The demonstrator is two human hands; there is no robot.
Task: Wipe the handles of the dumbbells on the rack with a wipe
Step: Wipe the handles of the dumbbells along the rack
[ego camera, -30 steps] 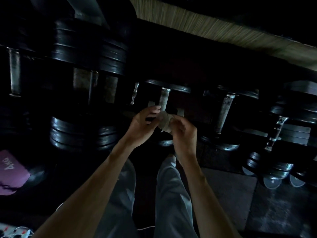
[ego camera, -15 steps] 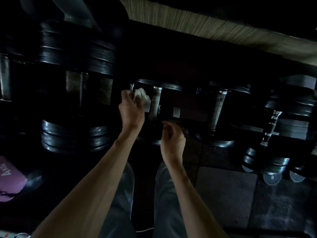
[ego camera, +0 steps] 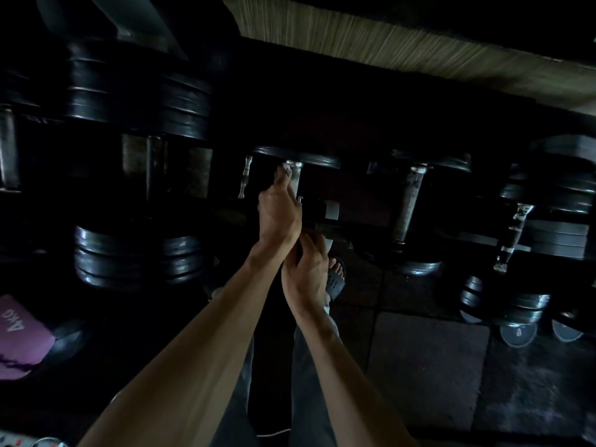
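Two bare forearms reached up from the bottom of the head view, crossing close together over grey trouser legs (ego camera: 309,398). Nearest of the hands was the right hand (ego camera: 306,269), held low just beside the left wrist, its fingers loosely curled toward the near end plate of the middle dumbbell (ego camera: 296,162); whether it gripped that plate or only rested against it could not be told in the dim light. Beyond it, a sandalled foot (ego camera: 335,279) stood on the dark floor tiles (ego camera: 429,359). Farther up, the left hand (ego camera: 279,211) stretched along the dumbbell's handle (ego camera: 295,182), its fingertips pinching a small pale wipe (ego camera: 285,171) against the upper end of the bar, right under the far plate. So the wipe lay at the left fingertips, well apart from the right hand. Another dumbbell (ego camera: 409,204) lay to the right on the rack (ego camera: 329,209), heavier stacked ones (ego camera: 138,253) sat to the left, and a pink mat (ego camera: 19,340) showed at the left edge.
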